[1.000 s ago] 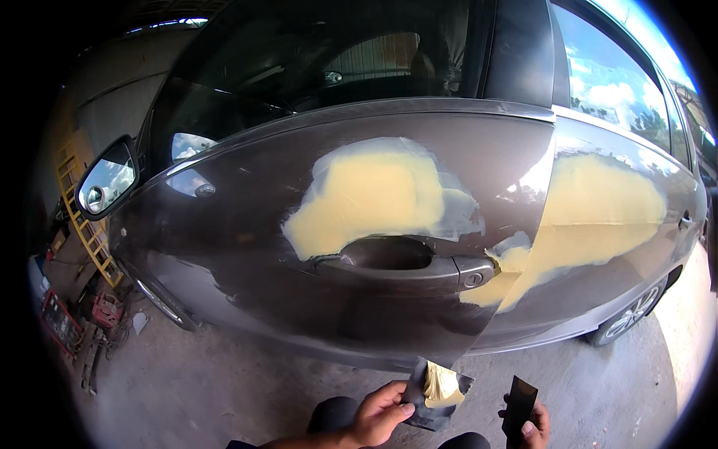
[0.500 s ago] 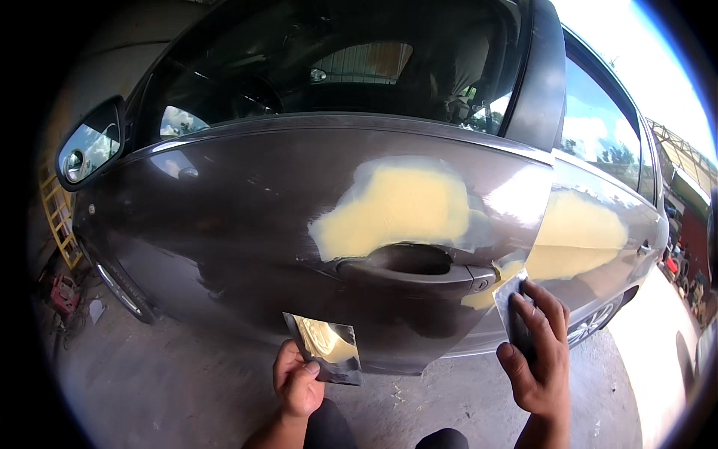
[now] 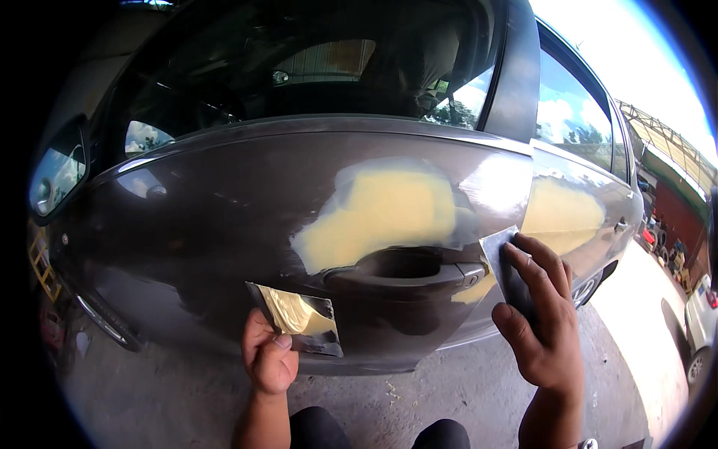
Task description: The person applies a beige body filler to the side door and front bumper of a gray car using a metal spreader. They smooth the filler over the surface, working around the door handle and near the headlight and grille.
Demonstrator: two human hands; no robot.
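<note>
My left hand (image 3: 271, 355) pinches a thin dark mixing plate (image 3: 323, 344) between thumb and fingers, tilted low in front of the car door. Pale yellow body filler (image 3: 293, 313) lies smeared across its upper face. Fingers spread along its back, my right hand (image 3: 547, 325) grips a flat grey filler spreader (image 3: 511, 278) just right of the door handle (image 3: 404, 281). Whether the spreader's top edge touches the panel, I cannot tell. A broad filler patch (image 3: 393, 209) covers the front door above the handle. Another yellow patch (image 3: 562, 215) spreads over the rear door.
The dark grey-brown car (image 3: 209, 232) fills most of the view, its side mirror (image 3: 60, 170) at far left. My knees (image 3: 441, 434) show at the bottom above the concrete floor (image 3: 359, 408). A white vehicle (image 3: 701, 322) and assorted clutter stand at far right.
Both hands have risen with their tools, and the spreader now sits higher beside the door handle. The view has turned slightly right, bringing more of the white vehicle into sight.
</note>
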